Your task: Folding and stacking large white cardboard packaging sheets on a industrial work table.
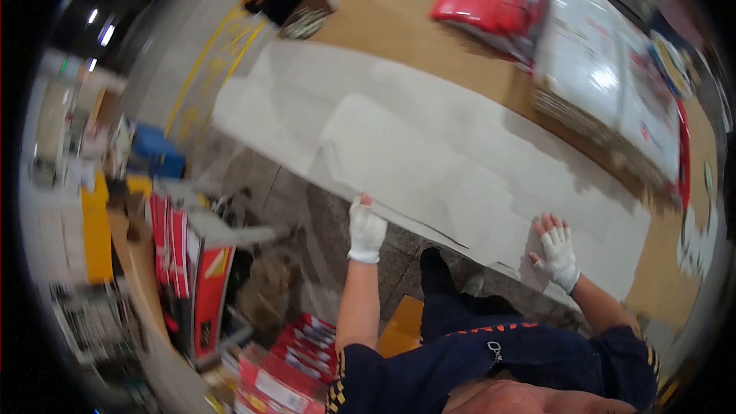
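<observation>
A long white sheet (268,100) covers the near part of the table, and another white sheet (414,146) lies over its middle. My left hand (368,231), in a white fingerless glove, is closed at the near edge of the upper sheet, with its fingertips pressed together there. Farther right, my right hand (555,249), gloved the same way, rests open with fingers spread on the white surface near the table's front edge. A thin dark line runs along the upper sheet's near edge between the hands.
Brown cardboard (399,11) lines the table behind the sheets. At the back right sit a stack of plastic-wrapped white packs (586,69) and a red plastic-wrapped pack (491,4). Red-and-white packages (303,349) stand low at the left, near a blue bin (157,152).
</observation>
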A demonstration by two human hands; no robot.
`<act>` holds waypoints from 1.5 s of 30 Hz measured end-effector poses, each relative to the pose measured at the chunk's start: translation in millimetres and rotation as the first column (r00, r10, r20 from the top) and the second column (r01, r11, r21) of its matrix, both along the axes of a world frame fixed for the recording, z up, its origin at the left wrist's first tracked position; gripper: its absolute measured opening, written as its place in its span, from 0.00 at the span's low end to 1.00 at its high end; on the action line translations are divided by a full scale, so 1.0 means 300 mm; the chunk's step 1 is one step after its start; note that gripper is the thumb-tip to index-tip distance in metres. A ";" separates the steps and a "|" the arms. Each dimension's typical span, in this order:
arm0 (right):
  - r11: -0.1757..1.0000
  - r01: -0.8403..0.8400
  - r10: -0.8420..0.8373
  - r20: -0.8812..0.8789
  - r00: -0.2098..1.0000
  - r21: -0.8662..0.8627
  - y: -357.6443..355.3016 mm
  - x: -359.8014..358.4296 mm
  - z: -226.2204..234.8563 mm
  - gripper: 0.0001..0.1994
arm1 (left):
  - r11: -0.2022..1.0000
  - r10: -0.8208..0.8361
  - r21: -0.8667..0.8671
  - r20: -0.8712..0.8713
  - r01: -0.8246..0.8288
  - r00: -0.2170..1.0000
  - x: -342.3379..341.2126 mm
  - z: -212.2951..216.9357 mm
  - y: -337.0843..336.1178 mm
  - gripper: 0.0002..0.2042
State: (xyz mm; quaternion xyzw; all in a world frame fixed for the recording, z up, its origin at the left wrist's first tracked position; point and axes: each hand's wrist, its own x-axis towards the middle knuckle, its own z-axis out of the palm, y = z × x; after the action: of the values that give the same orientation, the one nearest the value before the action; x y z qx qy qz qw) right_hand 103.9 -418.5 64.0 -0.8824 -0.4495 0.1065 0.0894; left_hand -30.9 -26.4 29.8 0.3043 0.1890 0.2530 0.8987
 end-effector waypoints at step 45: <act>0.998 -0.004 -0.033 -0.663 0.747 -0.055 1.372 0.387 -0.032 0.13 | 0.924 0.347 0.099 -0.620 -0.368 0.704 0.060 -0.089 0.184 0.31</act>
State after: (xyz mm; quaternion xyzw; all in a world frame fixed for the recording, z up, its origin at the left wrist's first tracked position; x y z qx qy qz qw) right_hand 220.0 -7.0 54.4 -0.7925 -0.3786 0.4241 0.2208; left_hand -12.9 29.0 3.0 0.3140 0.5362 0.3035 0.7224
